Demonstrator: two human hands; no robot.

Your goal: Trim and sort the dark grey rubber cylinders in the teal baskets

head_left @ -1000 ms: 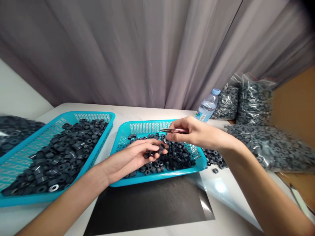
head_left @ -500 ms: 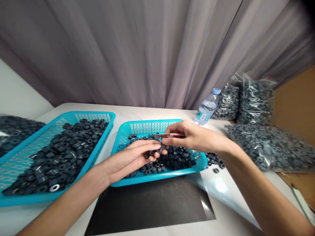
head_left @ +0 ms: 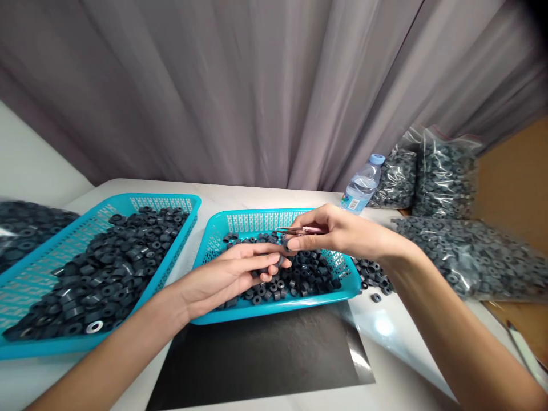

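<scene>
Above the turquoise basket (head_left: 257, 315) in the middle, my left hand (head_left: 233, 268) is closed on several small black rings, one ring (head_left: 278, 261) showing at its thumb. My right hand (head_left: 342, 231) grips pinkish metal tweezers (head_left: 305, 230), whose tips point left. A dark ring (head_left: 286, 244) also sits at the right thumb and fingertips, close to my left fingers. Beneath both hands, black rings (head_left: 314, 279) lie loose in the basket. The fingers partly hide what my left palm holds.
To the left, a larger turquoise basket (head_left: 194, 220) holds a heap of black rings. Loose rings (head_left: 373, 277) lie right of the middle basket. A water bottle (head_left: 362, 185) and full plastic bags (head_left: 447, 171) stand behind. A black mat (head_left: 265, 359) lies in front.
My right hand has shifted slightly right and up with the tweezers. A ring now shows at its fingertips, and my left fingers have moved a little around the rings.
</scene>
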